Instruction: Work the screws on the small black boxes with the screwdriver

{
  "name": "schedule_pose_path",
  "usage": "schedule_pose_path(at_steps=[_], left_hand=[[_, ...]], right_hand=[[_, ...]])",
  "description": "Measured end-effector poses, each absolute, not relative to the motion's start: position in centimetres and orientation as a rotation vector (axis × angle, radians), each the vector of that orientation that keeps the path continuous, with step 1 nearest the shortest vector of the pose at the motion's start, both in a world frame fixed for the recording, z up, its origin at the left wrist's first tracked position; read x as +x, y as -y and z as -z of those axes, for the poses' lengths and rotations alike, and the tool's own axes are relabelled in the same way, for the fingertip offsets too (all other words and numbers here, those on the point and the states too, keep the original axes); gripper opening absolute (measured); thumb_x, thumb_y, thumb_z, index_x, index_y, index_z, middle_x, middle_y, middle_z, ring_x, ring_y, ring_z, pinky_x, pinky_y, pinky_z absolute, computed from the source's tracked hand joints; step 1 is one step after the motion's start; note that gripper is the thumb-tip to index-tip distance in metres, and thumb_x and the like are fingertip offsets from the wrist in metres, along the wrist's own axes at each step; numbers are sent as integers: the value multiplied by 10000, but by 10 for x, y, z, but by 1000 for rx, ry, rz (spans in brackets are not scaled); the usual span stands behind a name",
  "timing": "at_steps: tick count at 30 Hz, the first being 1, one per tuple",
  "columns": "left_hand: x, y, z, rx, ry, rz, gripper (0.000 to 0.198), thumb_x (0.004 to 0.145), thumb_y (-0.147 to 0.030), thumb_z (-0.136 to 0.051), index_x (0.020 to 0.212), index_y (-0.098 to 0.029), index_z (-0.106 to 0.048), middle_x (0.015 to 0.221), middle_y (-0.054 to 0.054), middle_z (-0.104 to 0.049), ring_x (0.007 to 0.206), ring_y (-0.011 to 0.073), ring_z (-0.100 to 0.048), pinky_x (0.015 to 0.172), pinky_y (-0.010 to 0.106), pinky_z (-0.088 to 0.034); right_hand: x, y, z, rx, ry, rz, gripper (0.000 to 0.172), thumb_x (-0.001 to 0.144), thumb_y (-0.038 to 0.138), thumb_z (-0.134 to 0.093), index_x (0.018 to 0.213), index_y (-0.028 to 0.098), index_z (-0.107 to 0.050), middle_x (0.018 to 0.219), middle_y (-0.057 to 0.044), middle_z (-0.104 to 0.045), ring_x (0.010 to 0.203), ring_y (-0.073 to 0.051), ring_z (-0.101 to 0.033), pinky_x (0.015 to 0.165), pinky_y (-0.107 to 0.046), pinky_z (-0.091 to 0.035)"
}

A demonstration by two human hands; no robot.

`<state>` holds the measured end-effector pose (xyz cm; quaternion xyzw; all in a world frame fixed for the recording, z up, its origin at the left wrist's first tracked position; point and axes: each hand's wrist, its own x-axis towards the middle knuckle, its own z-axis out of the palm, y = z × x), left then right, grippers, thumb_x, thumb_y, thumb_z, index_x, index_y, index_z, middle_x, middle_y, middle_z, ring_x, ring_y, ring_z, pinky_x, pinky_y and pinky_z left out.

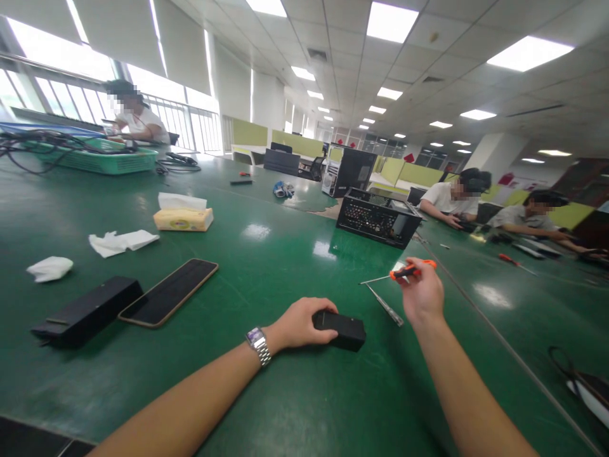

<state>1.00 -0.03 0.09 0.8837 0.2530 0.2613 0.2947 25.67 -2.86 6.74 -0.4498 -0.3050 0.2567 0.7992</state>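
Note:
My left hand (307, 324), a metal-band watch at its wrist, is closed around one end of a small black oblong box (349, 331) that rests on the green table (266, 393). In my right hand (423, 292), raised to the right of the box, is an orange-and-black screwdriver (404, 271), its thin shaft pointing left. Just below that shaft a slim metal strip (386, 306) lies on the tabletop, apart from both hands. What kind of device the black box is, I cannot tell.
Left lie a phone (174, 292), a longer black box (90, 308), crumpled tissues (122, 242) and a tissue pack (183, 219). An open computer case (375, 219) stands ahead. A green basket (104, 160) holds cables. Co-workers (457, 197) sit right and far left.

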Motion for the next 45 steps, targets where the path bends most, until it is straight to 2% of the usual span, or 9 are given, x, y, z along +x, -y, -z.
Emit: schedule_pose_path(at_steps=[2,5,9,17,25,27,33,40,45], left_hand=[[10,0,0,2354,-666,-698,349,730,-366,-700,1035,-203,-654,939,11,-680,822,178,-610,762,258,-438],[10,-1,0,2363,-648,-706,346,731,-354,-701,1041,-206,-658,971,19,-689,857,190,-620,789,265,-437],[9,-1,0,2365,-643,-711,350,738,-357,-695,1050,-203,-660,961,22,-691,843,189,-620,770,256,-445],[10,0,0,2373,-637,-713,361,748,-366,-696,1066,-199,-658,958,22,-689,841,188,-619,758,250,-444],[10,-1,0,2354,-639,-710,348,744,-357,-697,1053,-201,-661,931,13,-683,818,173,-610,743,236,-438],[10,0,0,2357,-651,-704,350,737,-354,-701,1048,-198,-663,914,10,-679,799,168,-604,734,235,-434],[11,0,0,2352,-655,-715,357,735,-343,-703,1058,-199,-661,916,8,-676,791,163,-599,717,228,-429],[11,0,0,2361,-659,-710,348,734,-348,-706,1047,-202,-661,904,7,-675,797,168,-601,721,233,-430],[10,-2,0,2378,-645,-693,362,741,-372,-706,1057,-202,-657,936,15,-682,823,179,-613,754,249,-434]], right_hand=[[247,26,-86,-929,701,-661,154,658,276,-606,772,194,-542,678,47,-547,544,-89,-558,500,-234,-495],[222,30,-95,-791,758,-891,119,678,265,-590,708,211,-487,541,96,-416,383,-45,-377,360,-168,-336],[194,37,-87,-724,839,-1075,350,836,495,-474,628,214,-454,446,103,-321,313,-41,-202,302,-161,-195],[187,39,-80,-705,966,-946,428,869,523,-418,569,218,-431,401,100,-279,307,-50,-182,303,-158,-189],[191,36,-77,-666,966,-1012,297,845,451,-451,648,230,-455,399,112,-286,304,-52,-169,297,-151,-203],[194,36,-77,-645,972,-1047,253,826,430,-465,666,234,-452,420,107,-323,307,-54,-195,294,-150,-211],[197,36,-78,-590,890,-1006,223,735,360,-606,669,211,-454,670,64,-449,491,-74,-444,352,-168,-336],[200,32,-78,-647,872,-908,290,703,319,-716,623,186,-470,651,63,-479,533,-75,-479,416,-185,-383],[208,28,-74,-771,893,-808,258,722,393,-714,665,170,-598,593,35,-562,507,-93,-524,433,-208,-423]])
